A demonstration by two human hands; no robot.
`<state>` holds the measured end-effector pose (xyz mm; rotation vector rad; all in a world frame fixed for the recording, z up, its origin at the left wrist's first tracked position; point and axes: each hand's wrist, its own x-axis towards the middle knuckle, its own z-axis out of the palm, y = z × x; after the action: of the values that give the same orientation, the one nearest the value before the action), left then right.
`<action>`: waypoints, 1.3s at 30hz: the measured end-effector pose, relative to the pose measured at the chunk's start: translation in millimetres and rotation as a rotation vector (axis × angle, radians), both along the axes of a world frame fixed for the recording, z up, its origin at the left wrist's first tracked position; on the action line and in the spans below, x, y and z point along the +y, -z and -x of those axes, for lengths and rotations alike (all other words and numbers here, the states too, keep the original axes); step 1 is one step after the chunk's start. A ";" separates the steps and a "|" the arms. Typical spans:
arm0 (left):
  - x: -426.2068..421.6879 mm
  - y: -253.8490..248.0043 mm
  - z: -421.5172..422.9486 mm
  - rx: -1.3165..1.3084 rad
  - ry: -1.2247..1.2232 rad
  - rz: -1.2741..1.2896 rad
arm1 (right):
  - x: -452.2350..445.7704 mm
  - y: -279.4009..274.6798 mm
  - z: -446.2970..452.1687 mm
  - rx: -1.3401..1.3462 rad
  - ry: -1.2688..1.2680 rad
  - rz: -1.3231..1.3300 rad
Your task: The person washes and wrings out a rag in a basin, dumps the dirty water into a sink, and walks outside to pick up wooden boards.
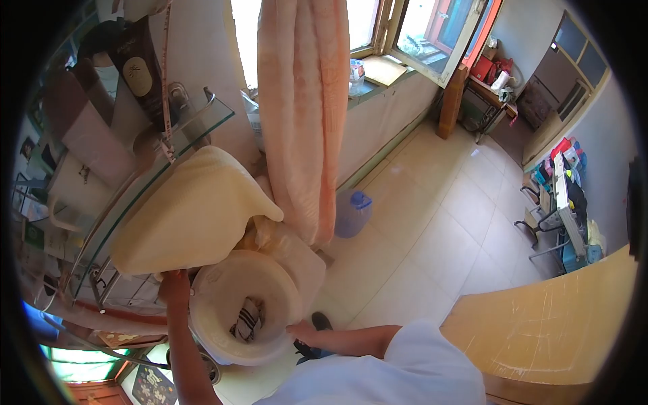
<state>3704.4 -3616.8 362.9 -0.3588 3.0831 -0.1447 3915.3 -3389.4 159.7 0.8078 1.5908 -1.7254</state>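
A pale plastic basin (280,290) stands in front of me with a crumpled dark-and-white striped cloth (248,319) inside. My right hand (302,332) is closed on the basin's near right rim. At the basin's left side is my left hand (175,287), right under the lower edge of a cream towel (196,209); its fingers are mostly hidden, so I cannot tell what they grip. The towel drapes from the glass shelf (145,158) and hangs beside the basin. Behind the basin sits a whitish translucent container (297,260), partly covered.
Bottles and toiletries, among them a dark tube (140,74), crowd the shelf at left. A pink curtain (297,115) hangs beyond the basin, with a blue water jug (354,214) on the tiled floor by it. A yellow wooden panel (540,324) stands at right.
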 end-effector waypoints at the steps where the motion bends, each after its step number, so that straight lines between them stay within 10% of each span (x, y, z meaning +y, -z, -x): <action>1: 2.0 0.6 -0.3 0.000 -0.040 -0.018 | 1.5 -4.5 1.8 0.009 -0.009 -0.009; 14: -4.2 25.5 6.1 0.057 -0.150 -0.207 | -5.1 17.7 -1.2 -0.005 0.134 0.075; 18: 1.6 22.0 6.1 0.060 -0.157 -0.185 | -12.0 68.3 -7.7 0.392 -0.120 -0.146; 26: -5.9 28.8 6.5 0.035 -0.125 -0.204 | -3.8 24.1 -0.1 0.038 0.070 -0.011; 39: -10.0 36.8 9.8 0.038 -0.103 -0.262 | -2.3 37.7 -4.9 0.191 -0.001 0.039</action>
<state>3694.6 -3626.8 326.1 -0.5098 3.0567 0.2692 3920.2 -3391.7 122.0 0.6385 1.6750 -1.8734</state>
